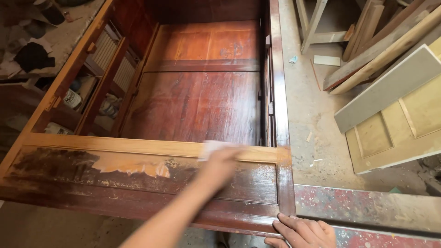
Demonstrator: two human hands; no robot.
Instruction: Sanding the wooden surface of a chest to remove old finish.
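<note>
right hand (305, 233) nearest, fingers spread flat on dark varnished door frame (285, 193) corner. left hand (220, 163) blurred, fingers closed on pale sandpaper sheet (212, 148) against upper rail; likely thin, floppy, best pinched flat.

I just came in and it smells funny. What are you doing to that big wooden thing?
A person leans over a big dark red wooden cabinet frame. The left hand presses a pale pad on the front panel, and it looks blurred. Part of that panel is bare light wood, while the remainder is dark and patchy. The right hand rests on the frame's near corner. Loose boards lie on the dusty floor to the right.
</note>
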